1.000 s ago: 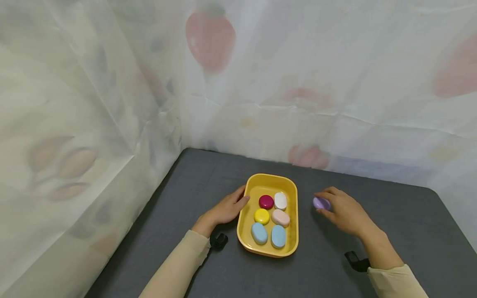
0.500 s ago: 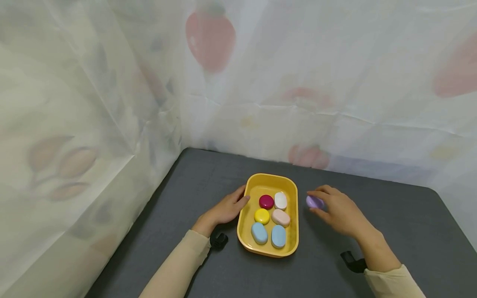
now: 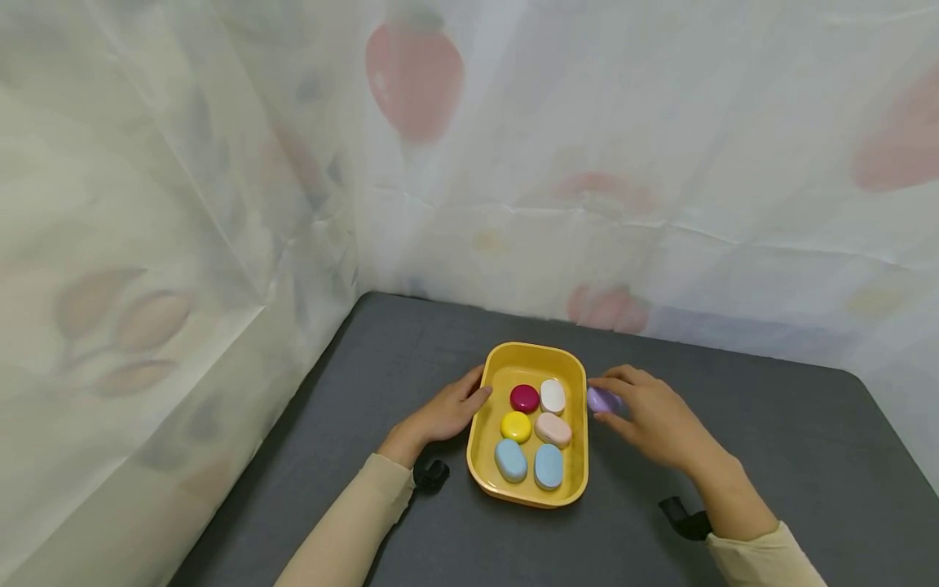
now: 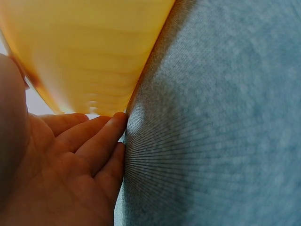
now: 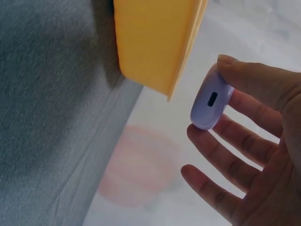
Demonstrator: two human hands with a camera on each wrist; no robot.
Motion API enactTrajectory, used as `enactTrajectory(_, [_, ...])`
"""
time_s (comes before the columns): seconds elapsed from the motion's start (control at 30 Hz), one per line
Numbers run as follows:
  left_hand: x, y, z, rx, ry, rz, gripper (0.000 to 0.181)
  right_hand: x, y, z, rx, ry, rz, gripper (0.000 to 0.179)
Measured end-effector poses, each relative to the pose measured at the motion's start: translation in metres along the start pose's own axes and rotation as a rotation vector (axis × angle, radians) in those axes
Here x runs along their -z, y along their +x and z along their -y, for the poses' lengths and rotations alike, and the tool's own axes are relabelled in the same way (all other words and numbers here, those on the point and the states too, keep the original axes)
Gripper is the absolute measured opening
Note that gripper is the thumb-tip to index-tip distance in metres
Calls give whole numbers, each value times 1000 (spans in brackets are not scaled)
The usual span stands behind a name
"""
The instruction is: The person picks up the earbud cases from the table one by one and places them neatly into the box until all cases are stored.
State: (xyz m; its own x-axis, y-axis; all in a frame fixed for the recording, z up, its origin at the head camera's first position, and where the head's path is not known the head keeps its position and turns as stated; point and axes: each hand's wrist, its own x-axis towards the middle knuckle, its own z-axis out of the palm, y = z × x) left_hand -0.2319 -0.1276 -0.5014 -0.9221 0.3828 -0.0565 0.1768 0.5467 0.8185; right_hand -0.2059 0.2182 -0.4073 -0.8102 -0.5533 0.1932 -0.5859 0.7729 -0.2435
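My left hand (image 3: 443, 412) grips the left side of a yellow tray (image 3: 530, 363), thumb over the rim. In the left wrist view its fingers (image 4: 101, 146) lie along the outside wall. My right hand (image 3: 663, 420) pinches a glossy purple earbud case (image 3: 604, 400) between thumb and fingers, just outside the tray's right rim. A small dark port shows on the purple earbud case (image 5: 207, 106) in the right wrist view; it is held off the table. Inside the tray lie several rounded cases: crimson (image 3: 524, 398), white (image 3: 553, 396), yellow (image 3: 516, 425), pale pink (image 3: 553, 430) and light blue (image 3: 510, 460).
The tray stands on a dark grey table (image 3: 425, 342) with rounded corners. Pale fabric (image 3: 623, 122) with printed strawberries hangs behind it and along the left side. A black strap mount (image 3: 685, 519) sits at the right wrist.
My right hand has carried the purple earbud case leftward, from a short way off to right beside the tray's rim. The left hand and the tray have stayed in place.
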Motion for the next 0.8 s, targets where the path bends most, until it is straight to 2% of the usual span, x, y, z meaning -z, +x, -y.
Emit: enactTrajectory(0.8, [1,0,-1,9,12,9,60,-6,11,28,111,-3,-15,46])
